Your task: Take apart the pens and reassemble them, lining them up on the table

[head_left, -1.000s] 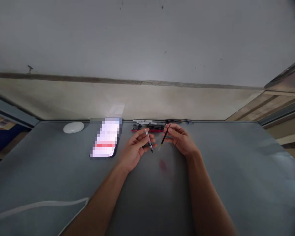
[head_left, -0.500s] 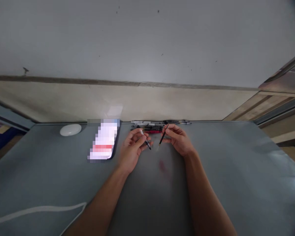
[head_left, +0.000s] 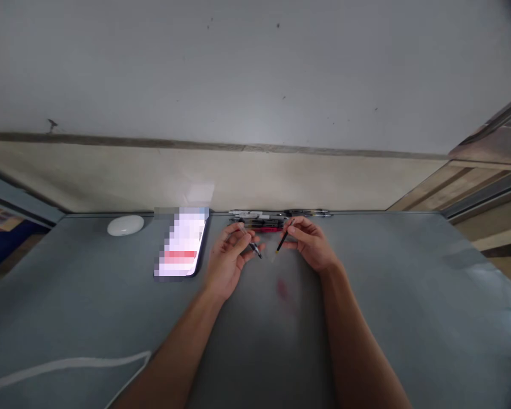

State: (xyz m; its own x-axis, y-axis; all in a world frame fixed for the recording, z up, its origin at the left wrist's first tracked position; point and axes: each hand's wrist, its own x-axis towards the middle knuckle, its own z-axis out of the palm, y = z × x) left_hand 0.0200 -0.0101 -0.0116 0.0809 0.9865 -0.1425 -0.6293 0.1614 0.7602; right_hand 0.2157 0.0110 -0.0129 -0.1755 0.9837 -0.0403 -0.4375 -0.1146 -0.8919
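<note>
My left hand [head_left: 226,262] is closed around a pen [head_left: 256,249] with a clear barrel and a dark lower part, tilted tip-down to the right. Opposite it, my right hand [head_left: 312,245] pinches a slim pen refill [head_left: 282,241], black along its length with a yellowish bit and a pale clear end pointing down-left. Both pieces are held above the desk, apart from each other. Just behind the hands lie several pens in a row, among them a white pen [head_left: 252,215], a red pen [head_left: 270,230] and dark pens [head_left: 310,213].
A phone [head_left: 181,241] with a lit screen lies left of my hands. Farther left is a white rounded case [head_left: 125,225]. A white cable [head_left: 71,362] crosses the near left of the grey desk [head_left: 391,295]. A wall [head_left: 306,179] rises at the desk's back edge.
The view has shifted slightly. Both hands keep their holds on the pen and the refill and stay nearly in place. The pen in the left hand has turned a little.
</note>
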